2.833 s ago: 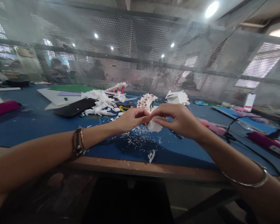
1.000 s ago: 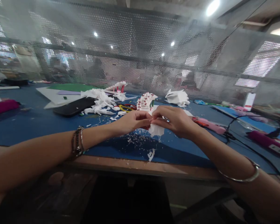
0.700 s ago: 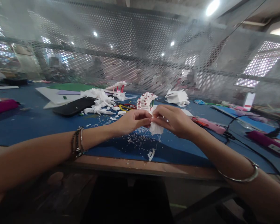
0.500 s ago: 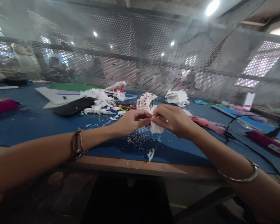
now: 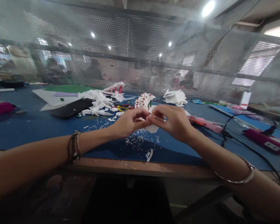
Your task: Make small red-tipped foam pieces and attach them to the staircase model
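A thin, pale white paper-like piece hangs above the blue tabletop, pinched between the thumb and fingers of the right hand. The left hand meets it fingertip to fingertip; whether its fingers also grip the piece I cannot tell. Fine white shreds lie scattered below. Just behind stands a curved, white, stepped model dotted dark red.

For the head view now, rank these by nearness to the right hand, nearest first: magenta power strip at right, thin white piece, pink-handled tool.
From the right hand:
1. Thin white piece: at its fingers.
2. Pink-handled tool: on the table, just to its right.
3. Magenta power strip: farther right, beyond the tool.
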The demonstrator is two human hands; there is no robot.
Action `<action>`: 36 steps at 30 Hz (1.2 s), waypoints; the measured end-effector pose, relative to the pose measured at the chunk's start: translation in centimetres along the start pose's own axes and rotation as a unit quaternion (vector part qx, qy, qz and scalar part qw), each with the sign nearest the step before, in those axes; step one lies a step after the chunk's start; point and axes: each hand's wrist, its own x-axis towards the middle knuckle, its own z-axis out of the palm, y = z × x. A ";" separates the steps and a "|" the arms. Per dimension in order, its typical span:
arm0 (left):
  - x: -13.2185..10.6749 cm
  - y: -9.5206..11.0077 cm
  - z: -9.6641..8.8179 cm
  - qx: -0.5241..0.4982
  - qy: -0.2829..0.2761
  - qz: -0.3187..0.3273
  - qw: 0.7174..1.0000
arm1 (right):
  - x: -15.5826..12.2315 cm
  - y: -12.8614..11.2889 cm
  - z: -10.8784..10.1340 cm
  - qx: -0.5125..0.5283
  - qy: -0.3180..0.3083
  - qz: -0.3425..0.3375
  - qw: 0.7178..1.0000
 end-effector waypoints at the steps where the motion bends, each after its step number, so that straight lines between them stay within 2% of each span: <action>1: 0.0 0.1 -0.1 -0.003 -0.001 -0.003 1.000 | 0.1 0.0 -0.1 0.016 0.005 0.003 1.000; 8: 0.3 0.3 -0.4 -0.079 0.037 0.012 0.996 | 0.2 0.1 -0.4 0.150 0.024 0.015 0.988; 15: 0.5 -0.5 -0.6 -0.148 0.021 0.043 0.988 | 0.3 0.2 -0.4 0.236 0.018 0.046 0.971; 26: 0.5 0.2 -1.1 -0.014 0.040 0.092 0.995 | 0.1 -0.1 -0.1 0.241 0.034 0.034 0.969; 32: 0.6 0.4 -1.4 0.008 0.014 0.109 0.994 | 0.0 -0.1 -0.2 0.220 0.042 -0.017 0.975; 36: 0.8 0.3 -1.8 0.058 0.005 0.156 0.986 | -0.2 -0.2 -0.3 0.194 0.043 -0.043 0.979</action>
